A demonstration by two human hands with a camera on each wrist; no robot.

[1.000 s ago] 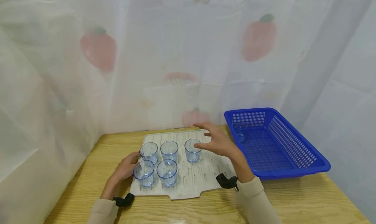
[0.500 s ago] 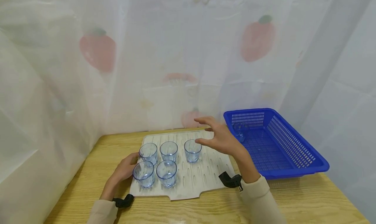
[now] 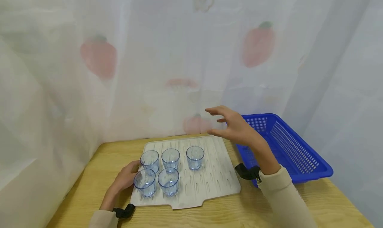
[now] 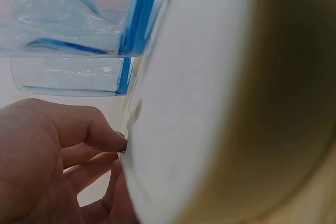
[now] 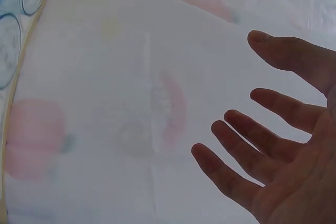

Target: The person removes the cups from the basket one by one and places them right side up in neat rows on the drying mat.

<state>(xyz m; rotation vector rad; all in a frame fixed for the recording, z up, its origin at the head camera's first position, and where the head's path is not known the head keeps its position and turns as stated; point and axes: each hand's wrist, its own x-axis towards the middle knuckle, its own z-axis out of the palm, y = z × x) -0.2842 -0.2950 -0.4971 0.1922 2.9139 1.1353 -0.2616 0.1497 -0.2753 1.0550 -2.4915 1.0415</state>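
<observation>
My left hand (image 3: 127, 175) is at the left edge of a white ribbed draining mat (image 3: 209, 174); in the left wrist view its thumb and fingers (image 4: 102, 129) pinch the mat's edge. Several clear bluish glasses stand upright on the mat. Two in front are a left glass (image 3: 145, 184) and a right glass (image 3: 168, 183); behind stand a left glass (image 3: 149, 161), a middle glass (image 3: 171, 159) and a right one (image 3: 195, 159) set apart. My right hand (image 3: 236, 126) hovers empty above the mat's back right corner, fingers spread and thumb apart.
A blue perforated plastic basket (image 3: 299, 148) sits to the right on the wooden table (image 3: 233, 214), partly hidden by my right arm. White curtains (image 3: 155, 55) with fruit prints hang behind and at both sides.
My right hand has risen and moved right, away from the back right glass, which stays standing on the mat. The left hand keeps its place at the mat's edge.
</observation>
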